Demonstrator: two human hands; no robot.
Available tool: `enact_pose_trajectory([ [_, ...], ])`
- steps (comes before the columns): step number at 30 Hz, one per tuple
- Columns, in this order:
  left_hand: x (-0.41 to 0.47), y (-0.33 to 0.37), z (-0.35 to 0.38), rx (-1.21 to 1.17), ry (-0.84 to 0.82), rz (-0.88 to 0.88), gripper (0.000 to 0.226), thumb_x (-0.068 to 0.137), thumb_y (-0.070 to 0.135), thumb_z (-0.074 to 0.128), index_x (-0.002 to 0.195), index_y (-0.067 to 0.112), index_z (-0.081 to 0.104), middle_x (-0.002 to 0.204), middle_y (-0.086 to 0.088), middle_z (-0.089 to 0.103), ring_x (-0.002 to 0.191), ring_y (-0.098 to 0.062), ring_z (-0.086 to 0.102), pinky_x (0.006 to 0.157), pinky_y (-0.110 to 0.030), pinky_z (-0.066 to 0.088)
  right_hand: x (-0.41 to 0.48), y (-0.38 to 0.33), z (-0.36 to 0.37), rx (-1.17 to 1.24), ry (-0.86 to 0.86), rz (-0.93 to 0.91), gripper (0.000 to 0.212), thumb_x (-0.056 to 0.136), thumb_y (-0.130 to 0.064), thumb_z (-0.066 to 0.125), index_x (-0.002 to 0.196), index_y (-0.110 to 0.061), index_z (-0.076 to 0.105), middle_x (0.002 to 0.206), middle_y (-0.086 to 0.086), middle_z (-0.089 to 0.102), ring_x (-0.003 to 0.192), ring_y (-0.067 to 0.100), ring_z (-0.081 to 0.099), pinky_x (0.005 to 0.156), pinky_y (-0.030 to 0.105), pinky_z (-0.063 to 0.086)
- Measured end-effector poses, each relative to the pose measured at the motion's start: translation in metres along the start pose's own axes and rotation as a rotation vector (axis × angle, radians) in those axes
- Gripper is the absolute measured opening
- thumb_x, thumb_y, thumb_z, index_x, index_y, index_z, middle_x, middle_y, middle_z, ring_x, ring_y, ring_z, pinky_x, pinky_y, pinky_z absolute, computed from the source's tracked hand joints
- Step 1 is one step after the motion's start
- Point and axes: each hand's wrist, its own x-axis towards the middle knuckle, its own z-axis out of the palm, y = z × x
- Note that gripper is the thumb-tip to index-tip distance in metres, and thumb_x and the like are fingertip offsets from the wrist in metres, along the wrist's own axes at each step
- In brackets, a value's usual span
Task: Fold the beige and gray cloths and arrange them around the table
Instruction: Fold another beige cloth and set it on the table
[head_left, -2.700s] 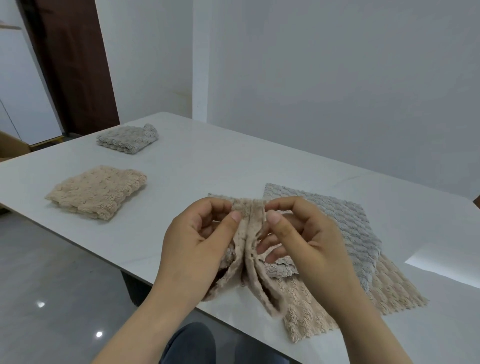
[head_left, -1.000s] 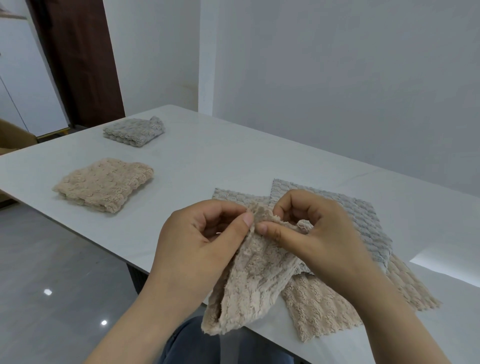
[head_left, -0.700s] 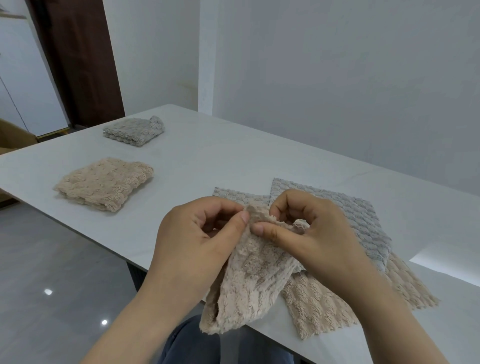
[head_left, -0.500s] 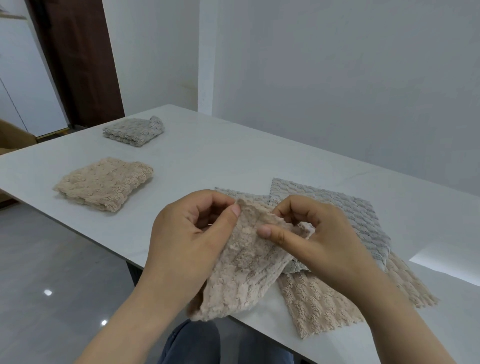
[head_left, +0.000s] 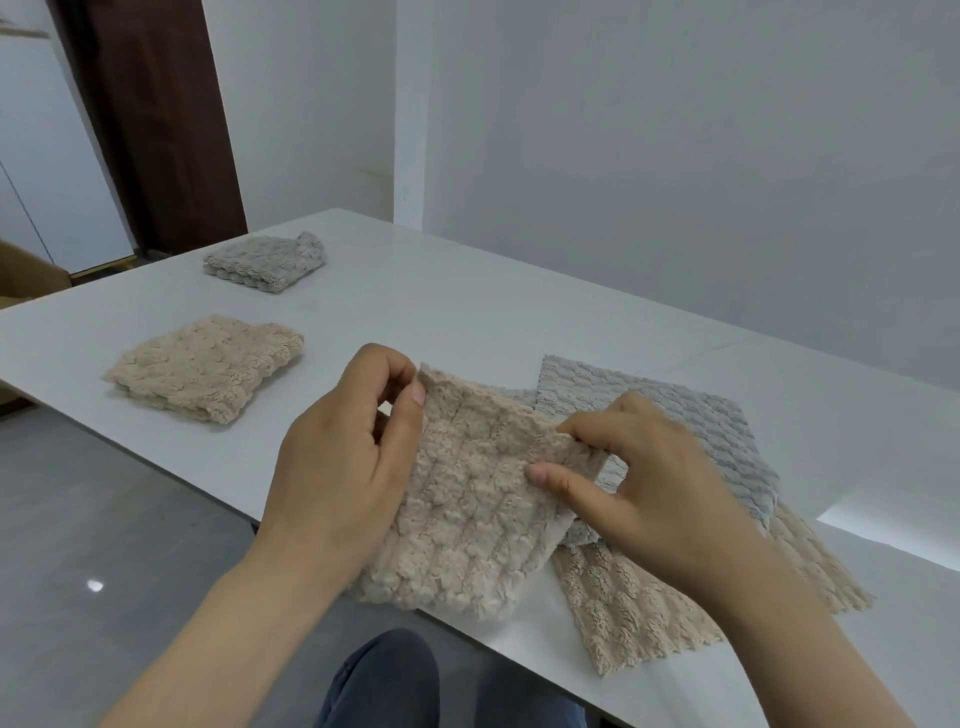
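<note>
The beige cloth (head_left: 467, 514) you are working on is held up over the near edge of the desk (head_left: 467, 312), folded into a thick panel whose lower end hangs just past that edge. Your left hand (head_left: 343, 467) is clamped on its upper left corner, thumb on the face toward you and the other fingers curled behind it. Your right hand (head_left: 639, 483) is clamped on the right edge, thumb pressed flat on the front of the fabric, forefinger pinching the top right corner. The top edge runs taut between your two hands, sloping down toward the right.

Under and behind that cloth, at the near edge toward the right end of the desk, lies a flat pile: a gray cloth (head_left: 691, 426) spread open on top, and an unfolded beige cloth (head_left: 639, 613) beneath it, its zigzag edge showing at the front and to the right. Your right wrist crosses over both.

Toward the left end, a folded beige cloth (head_left: 208, 366) sits near the near edge, and a folded gray cloth (head_left: 267, 260) lies farther back toward the far left corner. The two are well apart from each other and from the pile. Your dark-trousered knees (head_left: 384, 680) show below the desk edge, over a glossy gray floor (head_left: 104, 519).
</note>
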Motion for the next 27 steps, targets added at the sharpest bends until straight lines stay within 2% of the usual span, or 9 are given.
enact_pose_trajectory([
  [3, -0.001, -0.003, 0.002, -0.025, -0.019, -0.016, 0.011, 0.096, 0.027, 0.044, 0.088, 0.023, 0.05, 0.06, -0.001, 0.052, 0.068, -0.016, 0.049, 0.062, -0.026, 0.038, 0.0, -0.002, 0.001, 0.131, 0.035, 0.063, 0.043, 0.075, -0.064, 0.055, 0.077, -0.022, 0.064, 0.074, -0.006, 0.053, 0.08, 0.008, 0.053, 0.061, 0.034, 0.048],
  [6, 0.0, -0.007, 0.01, -0.102, -0.054, -0.096, 0.013, 0.096, 0.026, 0.043, 0.086, 0.023, 0.05, 0.053, -0.001, 0.043, 0.054, -0.013, 0.042, 0.055, -0.021, 0.035, 0.002, 0.002, 0.004, 0.239, 0.06, 0.141, 0.037, 0.073, -0.061, 0.061, 0.08, -0.025, 0.064, 0.08, -0.009, 0.062, 0.082, 0.006, 0.058, 0.071, 0.035, 0.05],
  [8, -0.001, -0.018, 0.022, -0.101, -0.094, -0.191, 0.015, 0.097, 0.025, 0.042, 0.086, 0.021, 0.051, 0.049, 0.003, 0.04, 0.05, -0.009, 0.04, 0.051, -0.017, 0.034, 0.004, 0.008, 0.012, 0.282, 0.02, 0.205, 0.028, 0.075, -0.054, 0.069, 0.093, -0.033, 0.063, 0.091, -0.016, 0.065, 0.09, 0.002, 0.06, 0.081, 0.034, 0.052],
  [10, -0.002, -0.035, 0.035, -0.074, -0.143, -0.311, 0.017, 0.098, 0.024, 0.041, 0.086, 0.018, 0.051, 0.055, 0.003, 0.045, 0.049, -0.009, 0.039, 0.049, -0.017, 0.034, 0.001, 0.014, 0.023, 0.285, -0.039, 0.26, 0.035, 0.078, -0.047, 0.071, 0.109, -0.038, 0.057, 0.106, -0.02, 0.058, 0.101, -0.002, 0.056, 0.09, 0.032, 0.051],
  [12, -0.002, -0.051, 0.045, -0.001, -0.181, -0.405, 0.019, 0.099, 0.024, 0.039, 0.088, 0.014, 0.05, 0.065, 0.001, 0.051, 0.054, -0.009, 0.041, 0.049, -0.019, 0.032, -0.006, 0.016, 0.032, 0.281, -0.052, 0.275, 0.042, 0.08, -0.045, 0.069, 0.118, -0.039, 0.053, 0.114, -0.021, 0.053, 0.105, -0.003, 0.053, 0.091, 0.031, 0.051],
  [18, 0.006, -0.078, 0.058, 0.08, -0.225, -0.516, 0.02, 0.099, 0.022, 0.039, 0.092, 0.008, 0.051, 0.073, 0.006, 0.048, 0.063, -0.003, 0.04, 0.052, -0.017, 0.026, -0.034, 0.006, 0.035, 0.248, -0.115, 0.161, 0.033, 0.078, -0.043, 0.07, 0.109, -0.038, 0.058, 0.104, -0.021, 0.055, 0.096, 0.0, 0.056, 0.082, 0.022, 0.05],
  [23, 0.004, -0.085, 0.061, 0.107, -0.236, -0.518, 0.023, 0.099, 0.021, 0.039, 0.091, 0.004, 0.052, 0.071, 0.003, 0.047, 0.061, -0.007, 0.039, 0.052, -0.02, 0.027, -0.056, 0.0, 0.042, 0.099, -0.217, 0.052, 0.039, 0.074, -0.048, 0.066, 0.11, -0.037, 0.057, 0.105, -0.025, 0.048, 0.1, -0.006, 0.048, 0.087, 0.007, 0.035],
  [27, 0.004, -0.088, 0.063, 0.119, -0.225, -0.51, 0.027, 0.098, 0.02, 0.04, 0.096, -0.001, 0.056, 0.07, 0.003, 0.045, 0.061, -0.006, 0.037, 0.054, -0.019, 0.027, -0.064, -0.001, 0.053, -0.036, -0.221, 0.013, 0.033, 0.076, -0.044, 0.062, 0.108, -0.035, 0.057, 0.104, -0.019, 0.045, 0.1, 0.001, 0.046, 0.083, 0.016, 0.042],
])
